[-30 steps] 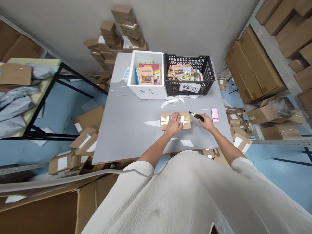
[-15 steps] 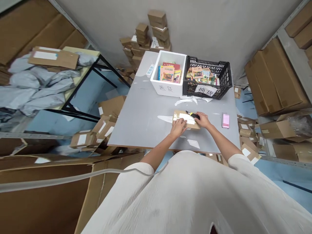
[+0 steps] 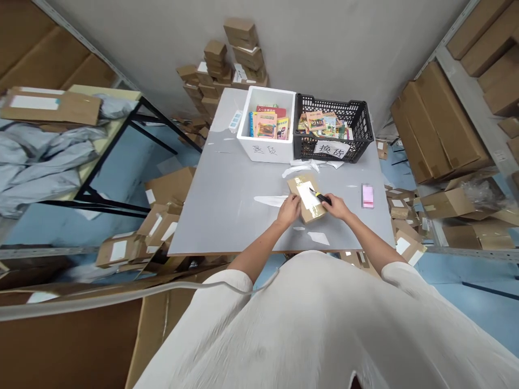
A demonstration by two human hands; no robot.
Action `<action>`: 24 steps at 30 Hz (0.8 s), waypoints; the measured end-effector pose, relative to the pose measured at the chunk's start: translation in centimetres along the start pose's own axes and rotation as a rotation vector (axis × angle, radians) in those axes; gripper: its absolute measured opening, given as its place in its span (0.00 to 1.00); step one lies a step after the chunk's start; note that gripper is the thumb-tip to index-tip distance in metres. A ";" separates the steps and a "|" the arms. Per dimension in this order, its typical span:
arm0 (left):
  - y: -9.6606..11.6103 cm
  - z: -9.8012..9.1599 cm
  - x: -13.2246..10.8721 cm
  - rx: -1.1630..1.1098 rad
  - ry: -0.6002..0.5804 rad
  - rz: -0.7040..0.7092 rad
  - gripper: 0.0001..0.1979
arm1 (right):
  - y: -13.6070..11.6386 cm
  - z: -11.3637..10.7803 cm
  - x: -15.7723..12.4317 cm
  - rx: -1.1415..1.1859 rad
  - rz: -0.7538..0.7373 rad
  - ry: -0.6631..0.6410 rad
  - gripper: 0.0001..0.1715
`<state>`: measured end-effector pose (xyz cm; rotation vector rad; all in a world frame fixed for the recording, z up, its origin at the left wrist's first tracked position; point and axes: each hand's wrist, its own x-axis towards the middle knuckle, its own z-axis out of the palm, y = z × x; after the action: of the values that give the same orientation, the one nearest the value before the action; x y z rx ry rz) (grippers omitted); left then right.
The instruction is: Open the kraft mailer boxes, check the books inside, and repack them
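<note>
A small brown cardboard box (image 3: 310, 213) with a white label and shiny tape lies slanted on the grey table (image 3: 227, 200), near its front edge. My left hand (image 3: 289, 210) grips the box at its left side, fingers closed against it. In my right hand (image 3: 335, 206) is a black and yellow utility knife (image 3: 323, 198), its tip over the white label. The right fingers are wrapped round the handle at the box's right edge.
Behind stand a white foam box (image 3: 265, 148) and a black crate (image 3: 352, 151), both holding books. A pink-screened phone (image 3: 367, 196) lies right. Paper scraps (image 3: 318, 237) dot the table. Cartons surround it; grey bags (image 3: 36, 156) cover a left side table.
The cardboard box has turned from level to slanted. My left hand has moved from its top to its left side, and the knife now points over the label. The view has shifted right.
</note>
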<state>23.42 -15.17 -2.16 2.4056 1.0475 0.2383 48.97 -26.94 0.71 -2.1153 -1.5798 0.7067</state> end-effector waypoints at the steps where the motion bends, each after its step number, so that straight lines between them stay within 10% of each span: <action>1: 0.0 0.0 0.2 -0.003 0.010 -0.001 0.22 | -0.3 0.4 -0.4 0.045 0.012 -0.010 0.25; 18: 6.9 1.9 2.5 0.151 -0.064 -0.077 0.47 | 0.8 0.6 -0.9 0.368 0.193 0.134 0.23; 24: 5.1 1.5 2.4 0.199 -0.213 0.076 0.54 | 1.7 1.2 -0.7 0.373 0.204 0.237 0.22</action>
<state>28.83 -16.94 -0.99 2.5815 0.9211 -0.1003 49.33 -28.03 -1.16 -2.0068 -1.0282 0.7205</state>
